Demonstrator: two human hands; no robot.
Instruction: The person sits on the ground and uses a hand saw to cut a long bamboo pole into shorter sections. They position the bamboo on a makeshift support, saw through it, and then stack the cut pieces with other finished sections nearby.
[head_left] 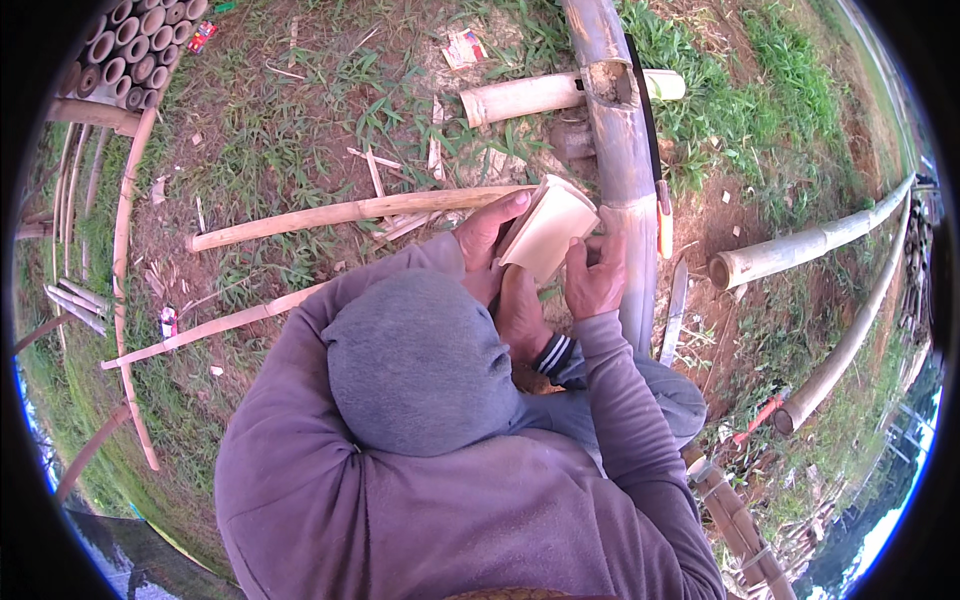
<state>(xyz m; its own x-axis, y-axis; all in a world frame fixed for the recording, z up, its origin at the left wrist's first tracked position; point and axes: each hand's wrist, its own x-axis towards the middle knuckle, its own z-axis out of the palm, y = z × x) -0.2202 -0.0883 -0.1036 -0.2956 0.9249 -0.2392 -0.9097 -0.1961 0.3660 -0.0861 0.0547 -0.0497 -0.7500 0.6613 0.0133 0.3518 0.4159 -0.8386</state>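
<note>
My left hand (484, 243) is closed on the left edge of a pale tan piece (553, 228), which looks like short, wide split bamboo with layered edges. At its right edge my right hand (597, 277) grips the same piece with thumb and fingers. The piece is tilted, its broad pale face turned up. Below the hands is a bare foot (521, 318) beside a dark striped cuff (556, 356). A thick bamboo pole (628, 235) runs just right of my right hand. A rounded grey cloth-covered form (420, 360) hides part of my left forearm.
A grey blade (676, 305) and an orange handle (665, 225) lie right of the pole. A short bamboo length (525, 98) crosses behind it. Thin bamboo poles (330, 215) lie leftward; thicker ones (815, 250) lie right. Stacked bamboo tubes (135, 50) fill the far left.
</note>
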